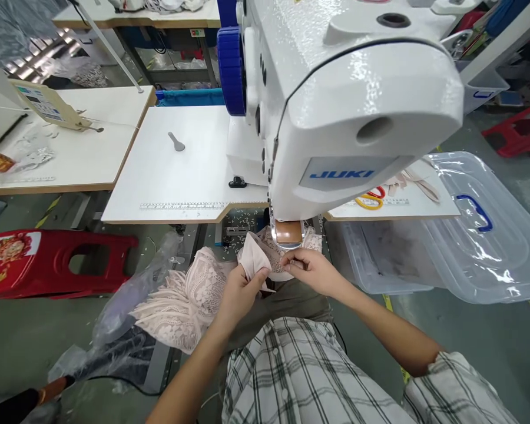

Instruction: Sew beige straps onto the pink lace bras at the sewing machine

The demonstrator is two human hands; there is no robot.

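My left hand (242,291) is closed on a pale pink bra cup (254,257), thumb on top of its smooth fabric. My right hand (313,270) pinches at the edge of the pink lace (265,241) beside it; its fingertips partly hide what they grip. Both hands are just in front of the white sewing machine (371,112), below its clear guard with a brown patch (288,232). The needle cannot be made out. A bundle of lace bras (181,312) lies left of my left hand.
Scissors with yellow and red handles (371,200) and fabric strips lie on the right of the worktable (181,171). A clear plastic bin lid (490,235) is at the right, a red stool (57,262) at the left. A small grey tool (176,142) lies on the table.
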